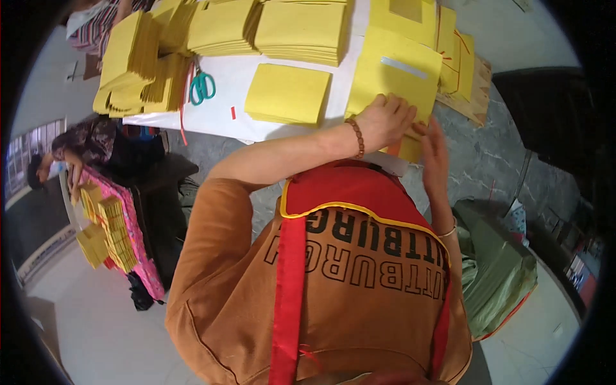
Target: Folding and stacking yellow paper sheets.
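Observation:
On the table's near right part lies a yellow paper sheet (pixel 391 74) with a pale strip near its far end. My left hand (pixel 385 120), with a beaded bracelet at the wrist, presses on its near part, fingers bent and close together. At the sheet's near right edge, my right hand (pixel 434 151) closes thumb and fingertips on the paper; the grip is partly hidden. Below my hands a yellow piece (pixel 411 151) hangs over the table edge beside a small orange-red patch. Left of the sheet rests a low stack of folded yellow paper (pixel 287 93).
Tall yellow paper stacks (pixel 300 32) line the table's far side. Green-handled scissors (pixel 202 88) lie near the left stacks. A wooden board (pixel 473 110) juts out at right under yellow pieces with red strings. At far left a person (pixel 90 144) bends over another table.

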Motion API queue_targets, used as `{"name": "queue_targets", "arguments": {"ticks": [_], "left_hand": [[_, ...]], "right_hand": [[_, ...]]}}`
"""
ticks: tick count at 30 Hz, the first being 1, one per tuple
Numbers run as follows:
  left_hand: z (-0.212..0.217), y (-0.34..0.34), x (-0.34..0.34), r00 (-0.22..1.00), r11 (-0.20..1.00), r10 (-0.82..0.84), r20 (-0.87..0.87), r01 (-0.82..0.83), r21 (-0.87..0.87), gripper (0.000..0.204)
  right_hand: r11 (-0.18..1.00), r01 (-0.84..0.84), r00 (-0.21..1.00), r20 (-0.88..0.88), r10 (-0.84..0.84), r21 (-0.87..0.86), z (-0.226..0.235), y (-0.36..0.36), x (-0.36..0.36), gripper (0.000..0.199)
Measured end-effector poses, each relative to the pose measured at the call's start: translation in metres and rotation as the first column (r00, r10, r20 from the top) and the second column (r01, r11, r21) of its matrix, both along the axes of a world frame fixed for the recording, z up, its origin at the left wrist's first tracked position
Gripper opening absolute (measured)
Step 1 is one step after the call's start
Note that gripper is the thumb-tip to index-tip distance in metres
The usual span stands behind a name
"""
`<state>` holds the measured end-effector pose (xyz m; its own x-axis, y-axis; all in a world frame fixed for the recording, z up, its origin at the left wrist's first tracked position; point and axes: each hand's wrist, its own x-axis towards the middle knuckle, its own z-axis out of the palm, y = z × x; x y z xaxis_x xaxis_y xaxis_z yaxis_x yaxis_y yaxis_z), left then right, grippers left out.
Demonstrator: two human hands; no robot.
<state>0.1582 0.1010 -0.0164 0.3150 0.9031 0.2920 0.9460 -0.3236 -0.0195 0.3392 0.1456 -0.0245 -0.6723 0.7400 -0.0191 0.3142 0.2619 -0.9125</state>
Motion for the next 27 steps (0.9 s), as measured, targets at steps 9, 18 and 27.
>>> {"name": "queue_targets", "arguments": {"ticks": [9, 18, 27], "left_hand": [[0.042, -0.075, -0.1, 0.962, 0.969, 0.03, 0.271, -0.094, 0.228, 0.045], [-0.032, -0.125, -0.154, 0.969, 0.973, 0.201, 0.142, -0.179, -0.148, 0.056], [-0.049, -0.135, -0.128, 0.913, 0.902, 0.392, 0.108, -0.359, -0.241, 0.067]], "right_hand": [[0.859, 0.485, 0.825, -0.241, -0.511, -0.163, 0.01, 0.019, 0.002, 0.036], [0.878, 0.447, 0.852, -0.218, -0.477, -0.174, -0.004, 0.006, 0.0, 0.026], [0.908, 0.365, 0.926, -0.181, -0.331, 0.207, -0.009, 0.003, -0.001, 0.017]]}}
